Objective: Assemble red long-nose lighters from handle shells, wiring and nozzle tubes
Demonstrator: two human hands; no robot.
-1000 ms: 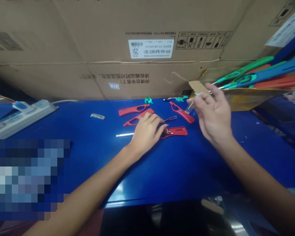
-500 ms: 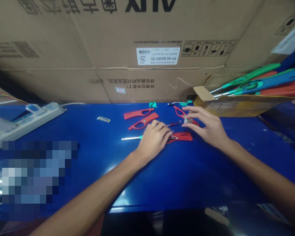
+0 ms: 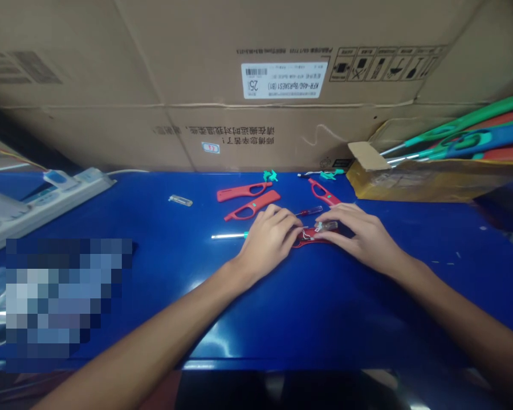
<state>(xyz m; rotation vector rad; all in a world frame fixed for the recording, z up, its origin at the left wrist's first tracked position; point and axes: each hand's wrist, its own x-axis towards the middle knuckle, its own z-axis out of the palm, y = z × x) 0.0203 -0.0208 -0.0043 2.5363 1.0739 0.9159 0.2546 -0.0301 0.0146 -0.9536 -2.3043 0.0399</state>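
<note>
My left hand (image 3: 270, 234) is closed on a red lighter shell (image 3: 308, 236) with small white wires inside, lying on the blue table. A metal tube (image 3: 226, 236) with a green collar sticks out left from under that hand. Between the thumb and fingers of my right hand (image 3: 359, 230) is a small clear part with a white end (image 3: 327, 226), held just over the shell. A small screwdriver (image 3: 310, 211) lies behind the shell. Farther back are two red shell halves (image 3: 243, 192) and another red shell (image 3: 324, 192).
A cardboard box (image 3: 410, 181) of green, blue and red lighters stands at the right. Green pieces (image 3: 270, 176) and a clear part (image 3: 180, 200) lie on the table (image 3: 154, 307). A white power strip (image 3: 47, 199) is at the left; a large carton (image 3: 196, 57) stands behind.
My right hand has lowered toward the red shell, bringing the clear part over it. My left hand stays at the shell. The camera view has shifted slightly.
</note>
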